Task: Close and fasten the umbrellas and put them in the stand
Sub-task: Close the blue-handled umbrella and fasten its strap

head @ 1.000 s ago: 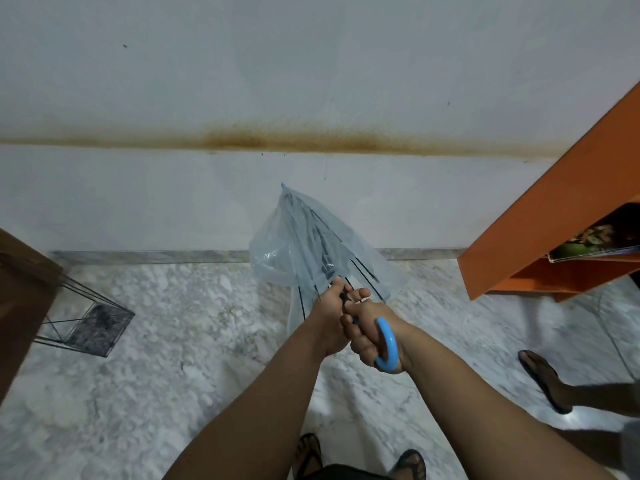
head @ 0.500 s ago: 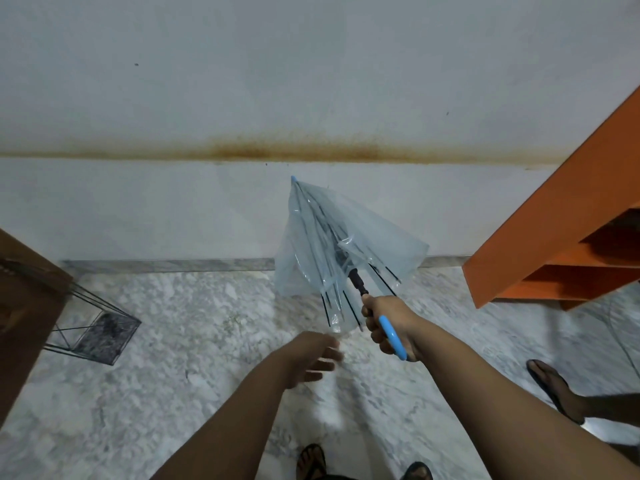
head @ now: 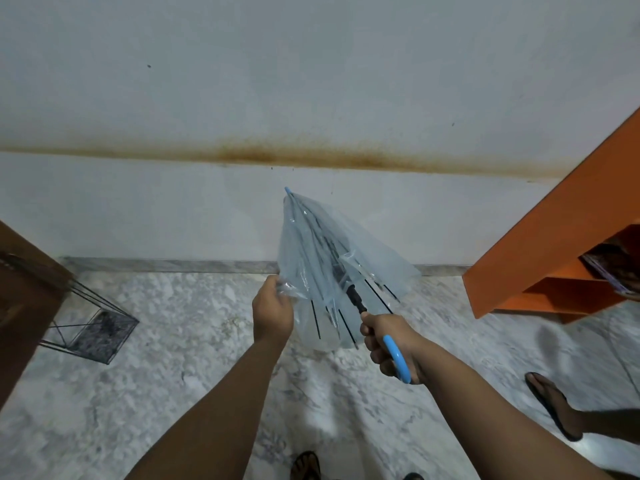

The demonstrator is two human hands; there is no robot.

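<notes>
A clear plastic umbrella [head: 322, 258] with black ribs and a blue tip points up and away toward the wall, its canopy folded down but loose. My right hand [head: 388, 341] grips its blue curved handle [head: 398, 358] low on the right. My left hand [head: 272, 310] pinches the loose canopy edge on the umbrella's left side. A black wire stand [head: 91, 327] sits on the floor at the far left, well away from both hands.
A brown wooden panel [head: 24, 306] rises at the left edge beside the stand. An orange shelf unit [head: 554, 251] leans in at the right. Another person's sandalled foot [head: 550, 403] stands at the lower right. My own feet show at the bottom.
My left hand let go of the shaft near the handle, dropped away, then rose to take the canopy's left edge. The umbrella tilted further right and its canopy spread a little.
</notes>
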